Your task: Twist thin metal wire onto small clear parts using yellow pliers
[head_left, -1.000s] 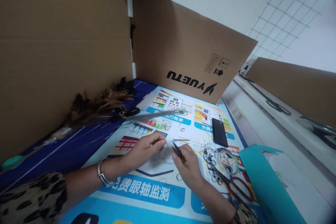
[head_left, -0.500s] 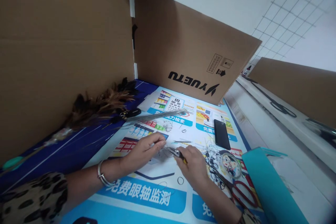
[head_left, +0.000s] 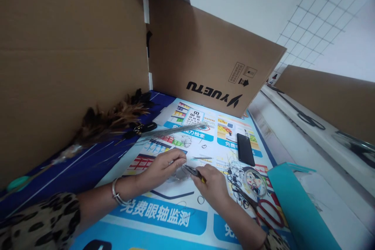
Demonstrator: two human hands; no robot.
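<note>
My left hand is closed in a pinch, thumb against index finger, on a thin wire piece whose exact shape is too fine to make out. From the other side, my right hand is wrapped round pliers with yellow and black handles. Their jaws point left and lie right by my left fingertips, at the wire; whether they grip it I cannot tell. Below the hands, a small dark ring lies on the printed table cover.
Long straight wires lie beyond my hands. To the right are a black phone, several small black rings, a roll of tape, red-handled scissors and a teal box. Cardboard walls and brown feathers border the left and back.
The pliers have shifted slightly left, and their jaws now sit closer to my left fingertips. My left hand keeps its pinch. The whole view has moved a little.
</note>
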